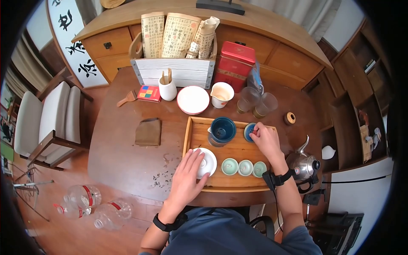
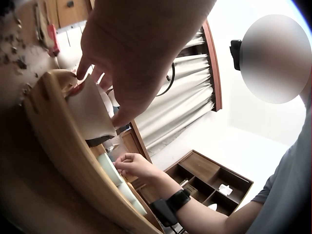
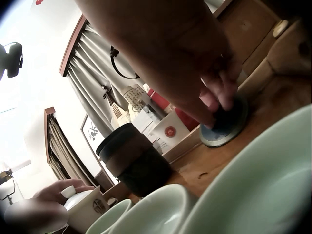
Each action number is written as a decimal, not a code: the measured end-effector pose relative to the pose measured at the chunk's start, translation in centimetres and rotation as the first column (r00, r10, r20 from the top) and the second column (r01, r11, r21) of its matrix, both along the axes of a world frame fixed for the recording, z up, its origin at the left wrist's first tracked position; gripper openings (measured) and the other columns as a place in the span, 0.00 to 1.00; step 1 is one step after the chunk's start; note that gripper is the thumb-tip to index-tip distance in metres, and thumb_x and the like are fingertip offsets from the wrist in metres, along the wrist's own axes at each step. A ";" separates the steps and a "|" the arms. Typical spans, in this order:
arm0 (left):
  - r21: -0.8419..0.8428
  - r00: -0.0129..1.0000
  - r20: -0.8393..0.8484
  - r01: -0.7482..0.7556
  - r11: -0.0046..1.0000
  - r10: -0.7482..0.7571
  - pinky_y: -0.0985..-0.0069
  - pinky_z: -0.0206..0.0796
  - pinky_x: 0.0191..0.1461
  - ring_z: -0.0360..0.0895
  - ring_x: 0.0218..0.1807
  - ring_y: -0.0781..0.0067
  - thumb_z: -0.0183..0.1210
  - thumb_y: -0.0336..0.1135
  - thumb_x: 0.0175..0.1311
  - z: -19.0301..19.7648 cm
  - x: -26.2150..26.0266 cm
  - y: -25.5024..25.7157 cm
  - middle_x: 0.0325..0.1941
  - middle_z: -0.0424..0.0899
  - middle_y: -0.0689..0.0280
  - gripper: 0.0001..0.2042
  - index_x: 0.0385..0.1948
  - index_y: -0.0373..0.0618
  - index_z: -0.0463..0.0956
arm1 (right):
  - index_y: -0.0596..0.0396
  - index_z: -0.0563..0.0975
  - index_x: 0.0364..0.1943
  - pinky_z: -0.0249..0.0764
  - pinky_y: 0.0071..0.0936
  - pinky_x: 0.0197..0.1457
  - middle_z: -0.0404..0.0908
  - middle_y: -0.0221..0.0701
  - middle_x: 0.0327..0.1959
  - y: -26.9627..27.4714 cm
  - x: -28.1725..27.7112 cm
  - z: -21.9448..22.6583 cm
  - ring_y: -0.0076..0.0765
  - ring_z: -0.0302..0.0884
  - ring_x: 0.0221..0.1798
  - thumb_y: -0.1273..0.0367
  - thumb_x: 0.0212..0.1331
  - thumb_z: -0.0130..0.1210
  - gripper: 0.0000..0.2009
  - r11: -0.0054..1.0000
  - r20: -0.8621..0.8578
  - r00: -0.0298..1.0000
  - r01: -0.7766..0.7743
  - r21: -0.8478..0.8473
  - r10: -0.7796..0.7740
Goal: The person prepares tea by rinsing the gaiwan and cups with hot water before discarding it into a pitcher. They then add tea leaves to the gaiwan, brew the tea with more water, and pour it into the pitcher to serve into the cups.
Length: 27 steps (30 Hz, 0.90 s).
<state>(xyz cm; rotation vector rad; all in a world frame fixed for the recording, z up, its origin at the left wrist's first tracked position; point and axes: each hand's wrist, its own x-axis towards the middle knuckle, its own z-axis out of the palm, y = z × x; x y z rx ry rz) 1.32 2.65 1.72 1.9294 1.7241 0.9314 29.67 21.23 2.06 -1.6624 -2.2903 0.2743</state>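
Observation:
My left hand [image 1: 185, 173] rests on a white lidded tea bowl [image 1: 211, 166] at the left of the wooden tray, its fingers stretched across the lid's near-left side. The left wrist view shows its fingers and thumb at the bowl's rim. At the tray's far right, my right hand [image 1: 268, 143] pinches the small knob of a round blue lid [image 1: 247, 135]. That lid lies low over the tray in the right wrist view [image 3: 222, 137]. A spouted blue pot [image 1: 222, 130] with a dark-blue inside stands between the hands, behind three pale-green cups [image 1: 230, 166].
The tray [image 1: 238, 187] sits on a brown table. A steel kettle [image 1: 302, 165] stands right of it. Behind are a white bowl [image 1: 193, 100], a white pitcher [image 1: 222, 94], two clear glasses [image 1: 248, 100] and a red tin [image 1: 234, 67]. A folded brown cloth [image 1: 148, 132] lies left.

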 end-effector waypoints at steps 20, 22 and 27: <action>0.002 1.000 0.006 0.010 1.000 -0.010 0.53 0.63 0.80 0.66 0.80 0.41 0.71 0.35 0.63 0.0 -0.1 0.2 0.77 0.74 0.52 0.32 0.69 0.39 0.73 | 0.58 0.62 0.75 0.70 0.36 0.74 0.79 0.41 0.65 -2.0 -8.5 1.3 0.38 0.76 0.70 0.65 0.48 0.82 0.50 0.905 -0.548 0.829 -0.310 -0.290 0.108; 0.007 1.000 0.003 0.011 1.000 -0.011 0.53 0.63 0.80 0.66 0.80 0.41 0.71 0.35 0.63 -0.1 -0.1 0.2 0.77 0.74 0.52 0.32 0.69 0.39 0.73 | 0.58 0.63 0.74 0.71 0.36 0.73 0.79 0.41 0.64 -2.0 -8.5 1.3 0.38 0.77 0.69 0.65 0.48 0.83 0.50 0.904 -0.572 0.813 -0.318 -0.285 0.105; 0.008 1.000 -0.005 0.010 1.000 -0.010 0.53 0.63 0.80 0.66 0.80 0.42 0.71 0.36 0.64 -0.1 -0.1 0.1 0.77 0.74 0.52 0.32 0.70 0.39 0.73 | 0.57 0.65 0.71 0.72 0.35 0.72 0.79 0.39 0.63 -1.9 -8.3 1.0 0.36 0.77 0.67 0.65 0.48 0.83 0.47 0.904 -0.583 0.804 -0.331 -0.270 0.120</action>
